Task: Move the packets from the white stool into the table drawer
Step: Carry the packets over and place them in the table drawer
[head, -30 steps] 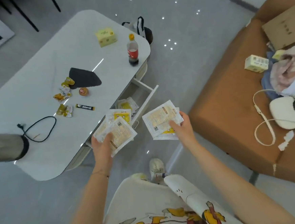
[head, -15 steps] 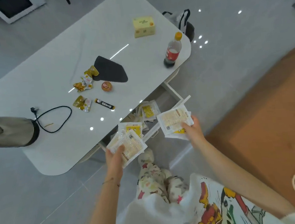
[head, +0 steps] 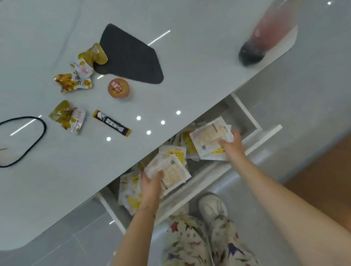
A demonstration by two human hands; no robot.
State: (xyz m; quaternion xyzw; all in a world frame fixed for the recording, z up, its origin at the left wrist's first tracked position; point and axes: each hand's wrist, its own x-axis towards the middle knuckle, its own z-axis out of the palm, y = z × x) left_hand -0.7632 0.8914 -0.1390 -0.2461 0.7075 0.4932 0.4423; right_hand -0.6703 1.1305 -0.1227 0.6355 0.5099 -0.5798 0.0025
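Note:
The white table's drawer (head: 251, 116) stands pulled out below the tabletop edge. Several white and yellow packets (head: 131, 191) lie inside it. My left hand (head: 151, 187) grips a small stack of packets (head: 171, 173) over the left part of the drawer. My right hand (head: 232, 147) holds another stack of packets (head: 210, 138) over the right part of the drawer. The white stool is out of view.
On the white table (head: 47, 174) lie a black mat (head: 130, 56), snack wrappers (head: 74, 80), a round snack (head: 118, 88), a black sachet (head: 112, 123) and a black cable (head: 13, 141). A blurred red drink bottle (head: 267, 31) stands near the table's right edge. My feet are right below the drawer.
Both hands have come down from in front of the drawer to over its inside, still holding their packets. The view has moved much closer to the table.

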